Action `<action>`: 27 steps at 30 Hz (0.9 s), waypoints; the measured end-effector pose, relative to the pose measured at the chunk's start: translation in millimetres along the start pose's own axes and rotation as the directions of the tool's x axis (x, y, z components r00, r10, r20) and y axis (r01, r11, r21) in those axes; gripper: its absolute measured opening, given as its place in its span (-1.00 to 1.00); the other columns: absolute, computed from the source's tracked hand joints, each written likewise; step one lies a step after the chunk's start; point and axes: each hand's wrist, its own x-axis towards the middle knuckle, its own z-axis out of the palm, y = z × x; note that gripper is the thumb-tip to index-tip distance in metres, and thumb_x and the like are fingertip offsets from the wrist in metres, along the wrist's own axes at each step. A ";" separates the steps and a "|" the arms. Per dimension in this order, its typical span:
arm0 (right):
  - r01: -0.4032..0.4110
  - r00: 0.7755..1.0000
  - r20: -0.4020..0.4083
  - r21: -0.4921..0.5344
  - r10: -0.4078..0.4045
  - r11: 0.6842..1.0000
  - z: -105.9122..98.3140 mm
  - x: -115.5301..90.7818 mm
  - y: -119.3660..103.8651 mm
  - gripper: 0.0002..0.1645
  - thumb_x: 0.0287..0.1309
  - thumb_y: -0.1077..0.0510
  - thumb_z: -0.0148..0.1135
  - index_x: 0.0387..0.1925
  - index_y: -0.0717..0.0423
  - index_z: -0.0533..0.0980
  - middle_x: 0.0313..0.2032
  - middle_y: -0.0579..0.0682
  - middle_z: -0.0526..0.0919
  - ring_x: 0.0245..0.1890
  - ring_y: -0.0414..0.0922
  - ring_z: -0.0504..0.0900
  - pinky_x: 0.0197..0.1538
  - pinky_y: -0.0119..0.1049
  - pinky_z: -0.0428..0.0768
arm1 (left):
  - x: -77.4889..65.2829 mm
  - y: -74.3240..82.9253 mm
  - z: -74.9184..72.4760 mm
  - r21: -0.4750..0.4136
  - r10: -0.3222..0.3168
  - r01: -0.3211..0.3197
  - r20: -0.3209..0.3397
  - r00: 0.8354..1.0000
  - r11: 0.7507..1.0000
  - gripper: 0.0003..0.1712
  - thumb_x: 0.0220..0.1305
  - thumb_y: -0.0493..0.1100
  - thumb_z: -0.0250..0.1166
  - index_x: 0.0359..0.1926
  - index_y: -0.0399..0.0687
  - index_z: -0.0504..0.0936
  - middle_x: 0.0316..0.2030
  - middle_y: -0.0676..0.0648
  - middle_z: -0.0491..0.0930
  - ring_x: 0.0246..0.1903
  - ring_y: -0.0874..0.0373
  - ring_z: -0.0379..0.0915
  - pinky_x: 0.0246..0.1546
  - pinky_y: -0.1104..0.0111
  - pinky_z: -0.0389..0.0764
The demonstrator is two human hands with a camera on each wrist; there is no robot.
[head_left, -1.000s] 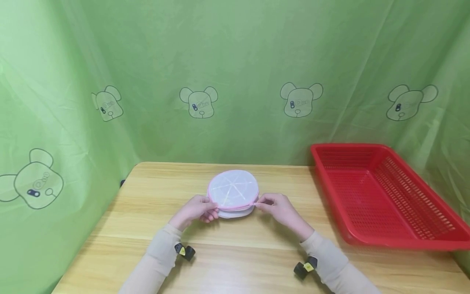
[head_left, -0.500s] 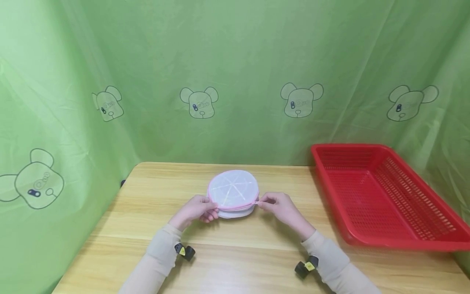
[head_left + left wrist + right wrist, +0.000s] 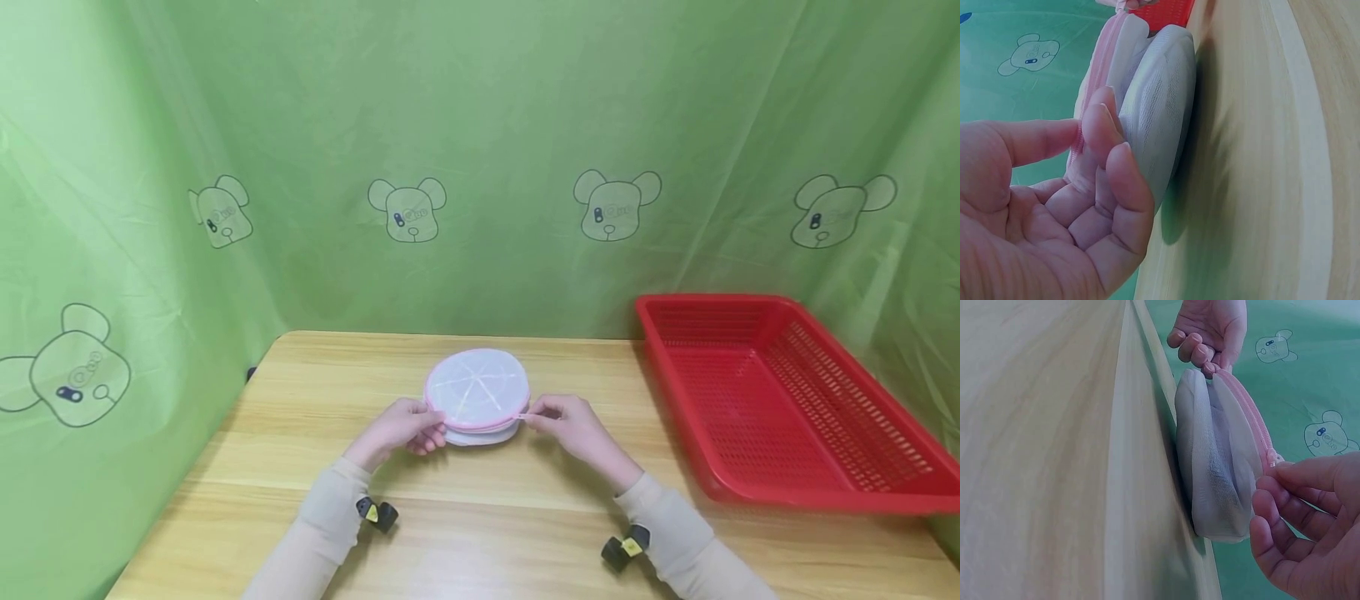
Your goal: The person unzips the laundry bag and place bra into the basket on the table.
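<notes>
A round white mesh laundry bag [image 3: 477,385] with a pink zipper around its top edge sits at the middle of the table. My left hand [image 3: 405,425] pinches the zipper edge at the bag's near left between thumb and forefinger, the other fingers curled beneath. At the near right, my right hand [image 3: 564,423] pinches the small zipper pull [image 3: 1274,457]. Both wrist views show the bag's soft side sagging below the pink zipper band [image 3: 1100,69]. The bag's inside is hidden.
A large red plastic basket [image 3: 757,417] with slotted walls stands on the right of the wooden table [image 3: 480,533]. A green curtain [image 3: 510,275] printed with bear heads hangs behind the table and along both sides.
Both hands keep their hold at nearly the same places. The bag's top and the right hand have shifted only very slightly.
</notes>
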 end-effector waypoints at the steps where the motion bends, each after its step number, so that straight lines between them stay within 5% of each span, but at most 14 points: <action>1: 0.004 1.000 0.003 0.003 -0.004 1.000 0.4 -0.3 -0.4 -0.81 0.20 0.13 0.29 -0.27 0.20 0.66 -0.30 0.10 0.73 -0.32 -0.17 0.58 -0.14 -0.31 0.58 | -0.2 0.3 0.1 0.002 0.000 0.000 0.000 1.000 1.000 -0.65 0.39 -0.09 0.13 -0.21 -0.35 0.62 -0.52 0.00 0.65 -0.57 0.28 0.50 -0.48 0.47 0.61; 16: 0.036 0.999 0.025 0.024 -0.037 0.999 11.8 -3.8 -3.5 -0.86 0.19 0.11 0.29 -0.29 0.10 0.67 -0.28 0.11 0.73 -0.33 -0.09 0.63 -0.19 -0.34 0.60 | -2.5 3.4 3.2 0.010 -0.008 0.008 0.019 1.000 1.000 -0.55 0.41 0.02 0.12 -0.22 -0.35 0.62 -0.54 0.01 0.64 -0.58 0.29 0.50 -0.48 0.48 0.61; 27: 0.035 0.999 0.017 -0.014 -0.034 0.999 19.1 -6.1 -6.2 -0.86 0.18 0.11 0.30 -0.29 0.08 0.68 -0.33 -0.03 0.73 -0.35 -0.23 0.57 -0.23 -0.37 0.59 | -1.8 2.8 5.4 0.006 0.001 -0.001 0.041 0.999 1.000 -0.55 0.40 0.02 0.13 -0.23 -0.36 0.62 -0.56 0.03 0.63 -0.60 0.30 0.49 -0.49 0.48 0.62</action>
